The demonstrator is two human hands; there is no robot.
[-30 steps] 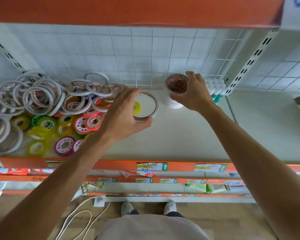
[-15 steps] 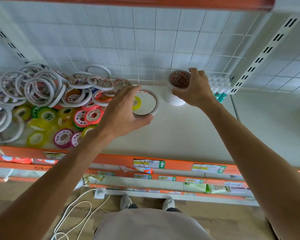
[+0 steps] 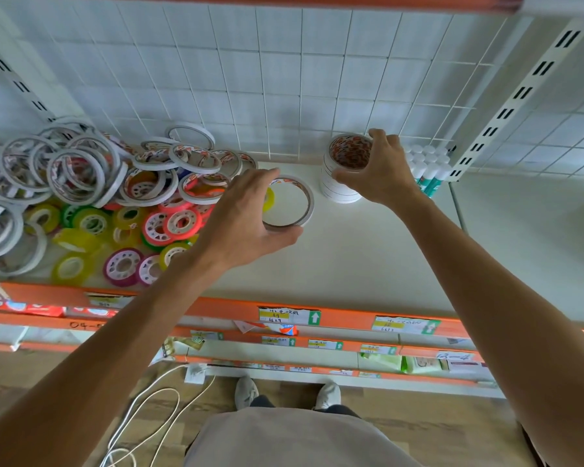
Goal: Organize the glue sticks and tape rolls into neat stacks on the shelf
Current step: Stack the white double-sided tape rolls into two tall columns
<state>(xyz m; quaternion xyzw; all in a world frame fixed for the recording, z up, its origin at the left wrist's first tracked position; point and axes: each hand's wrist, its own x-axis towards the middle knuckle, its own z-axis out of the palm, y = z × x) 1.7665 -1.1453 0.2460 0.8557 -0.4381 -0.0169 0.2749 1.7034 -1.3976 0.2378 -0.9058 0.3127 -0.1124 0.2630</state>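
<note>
On the white shelf (image 3: 351, 264), behind its orange front edge (image 3: 216, 303), a thin white tape ring (image 3: 295, 201) is pinched by the left hand (image 3: 246, 217), thumb under its near rim and fingers curled over the far rim. To the left, loose tape rolls (image 3: 91, 197) are heaped. Farther back, a stack of white tape rolls (image 3: 343, 173) is gripped by the right hand (image 3: 381, 170), fingers curled round its top; glue sticks (image 3: 429, 166) are stood just beside it, against the wire grid (image 3: 284, 79)
</note>
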